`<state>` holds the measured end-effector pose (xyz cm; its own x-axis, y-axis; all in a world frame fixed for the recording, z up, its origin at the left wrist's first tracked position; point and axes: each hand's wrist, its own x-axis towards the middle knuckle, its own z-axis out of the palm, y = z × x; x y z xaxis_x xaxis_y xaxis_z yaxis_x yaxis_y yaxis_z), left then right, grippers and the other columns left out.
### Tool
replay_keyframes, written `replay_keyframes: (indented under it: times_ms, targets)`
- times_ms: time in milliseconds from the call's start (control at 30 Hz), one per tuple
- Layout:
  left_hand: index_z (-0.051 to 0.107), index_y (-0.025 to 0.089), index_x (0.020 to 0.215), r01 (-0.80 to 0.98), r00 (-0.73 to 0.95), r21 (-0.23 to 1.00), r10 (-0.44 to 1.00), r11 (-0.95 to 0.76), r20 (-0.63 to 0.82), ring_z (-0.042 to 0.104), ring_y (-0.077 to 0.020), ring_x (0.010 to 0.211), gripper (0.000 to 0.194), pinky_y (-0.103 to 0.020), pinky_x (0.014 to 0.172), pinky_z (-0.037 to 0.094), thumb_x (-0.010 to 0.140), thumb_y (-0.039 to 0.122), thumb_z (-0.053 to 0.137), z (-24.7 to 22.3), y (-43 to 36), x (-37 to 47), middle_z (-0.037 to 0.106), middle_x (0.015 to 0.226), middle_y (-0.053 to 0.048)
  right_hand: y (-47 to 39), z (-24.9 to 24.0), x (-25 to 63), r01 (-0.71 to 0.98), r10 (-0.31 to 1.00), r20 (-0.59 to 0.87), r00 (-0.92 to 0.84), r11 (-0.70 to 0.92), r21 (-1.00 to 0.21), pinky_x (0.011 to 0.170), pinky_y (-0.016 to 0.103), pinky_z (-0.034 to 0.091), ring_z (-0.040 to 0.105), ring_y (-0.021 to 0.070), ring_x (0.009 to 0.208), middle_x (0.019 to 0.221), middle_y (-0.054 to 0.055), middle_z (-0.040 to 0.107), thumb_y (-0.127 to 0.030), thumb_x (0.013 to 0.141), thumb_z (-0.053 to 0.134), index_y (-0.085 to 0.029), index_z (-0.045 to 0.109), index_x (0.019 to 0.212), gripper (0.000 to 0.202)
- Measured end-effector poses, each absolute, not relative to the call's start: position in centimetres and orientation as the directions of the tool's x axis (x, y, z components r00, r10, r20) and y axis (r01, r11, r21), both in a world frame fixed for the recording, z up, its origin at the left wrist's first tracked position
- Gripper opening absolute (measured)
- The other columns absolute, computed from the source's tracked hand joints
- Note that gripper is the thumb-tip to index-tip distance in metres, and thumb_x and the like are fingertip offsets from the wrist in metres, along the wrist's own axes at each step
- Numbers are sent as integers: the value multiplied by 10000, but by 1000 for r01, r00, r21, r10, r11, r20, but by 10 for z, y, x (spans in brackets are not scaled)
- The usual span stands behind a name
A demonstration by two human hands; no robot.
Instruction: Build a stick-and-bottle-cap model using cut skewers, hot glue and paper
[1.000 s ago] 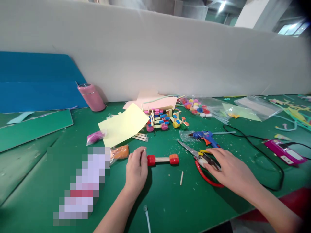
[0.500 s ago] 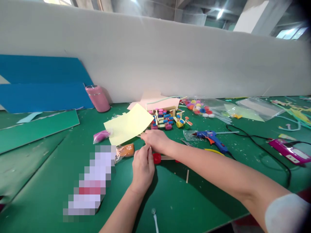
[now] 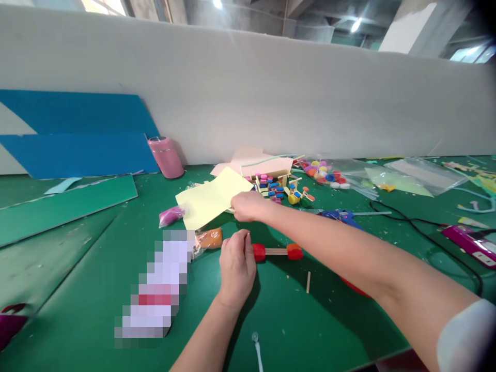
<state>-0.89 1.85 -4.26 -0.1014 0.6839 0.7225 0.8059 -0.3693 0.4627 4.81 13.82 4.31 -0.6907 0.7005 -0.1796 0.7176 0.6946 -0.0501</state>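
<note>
My left hand (image 3: pixel 237 263) is closed, thumb pressed to the fingers, just above the green table; what it pinches is too small or hidden to name. Right beside it lies a bundle of thin wooden sticks (image 3: pixel 276 252) with a red block (image 3: pixel 295 251) at the far end and another red block (image 3: pixel 259 252) at the near end. Farther off, my right hand (image 3: pixel 250 206) has curled fingers at the right edge of a yellow sheet of paper (image 3: pixel 209 201). Pale sticks show faintly by its fingertips, and I cannot make out what it grips.
Colourful small stick-and-clay models (image 3: pixel 275 191) stand behind my right hand. A blue glue gun (image 3: pixel 341 217) is partly covered by my right forearm. Orange clay in a wrapper (image 3: pixel 209 238), a pink clay packet (image 3: pixel 171 216), a pink cup (image 3: pixel 166 157) and a magenta power strip (image 3: pixel 468 245) lie around.
My right hand has parted from my left and moved away to the yellow paper's edge. The red blocks on the sticks are now more exposed. The view has shifted slightly.
</note>
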Motion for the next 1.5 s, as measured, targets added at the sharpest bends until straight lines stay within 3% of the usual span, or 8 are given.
replay_keyframes:
  times_ms: [333,467,767,900,1067,1233,1333,1500]
  targets:
    - [514,185,920,796,-117,500,724,-341,680,583,-186,689,123,-309,641,454,861,183,406,-44,19,-9,622,775,-47,173,108,52,776,778,-17,-628,626,-75,715,306,437,591,240,908,973,157,643,-191,812,494,-52,610,1030,284]
    - [516,186,901,794,-124,515,745,-322,656,581,-189,699,129,-310,644,458,864,195,394,-44,22,-9,614,768,-48,176,115,64,778,782,9,-623,621,-92,615,262,410,604,197,744,811,119,656,-172,754,499,-51,656,917,256]
    - [496,195,846,786,-214,580,786,-215,580,552,-168,655,100,-289,617,449,859,208,397,-36,31,-17,567,729,-24,152,133,144,774,788,78,-610,614,-155,441,224,232,368,74,450,503,-17,456,-223,724,485,-120,629,631,200]
    - [505,197,843,778,-252,598,778,-190,575,541,-157,624,96,-269,579,437,855,213,410,-32,30,-16,562,699,-5,134,120,183,754,804,168,-571,594,-281,423,214,223,326,63,425,472,-42,408,-247,746,492,-145,597,564,234]
    - [519,196,864,777,-258,581,721,-240,643,507,-137,601,70,-245,529,407,842,207,453,-23,21,-13,542,718,-1,94,73,222,653,815,364,-451,580,-487,471,209,315,438,91,514,584,-21,535,-264,810,485,-162,630,686,216]
    - [565,210,938,861,-19,296,554,-414,832,525,-173,714,177,-298,628,423,782,133,532,-6,8,-5,525,801,-38,56,30,236,489,806,336,-487,570,-660,547,233,387,504,122,595,675,18,579,-265,850,476,-181,665,809,211]
    - [570,215,1006,872,202,144,612,-467,764,547,-202,747,224,-346,670,409,789,173,531,4,6,4,555,884,-75,49,21,242,391,797,313,-516,545,-742,556,250,395,516,135,610,680,24,589,-263,836,510,-198,678,817,181]
    - [579,191,926,731,454,286,754,-620,475,515,-167,596,141,-299,549,362,834,171,474,11,14,18,599,674,-32,57,9,251,108,903,346,-254,382,-918,500,249,365,455,122,561,620,-1,540,-281,787,599,-211,653,680,139]
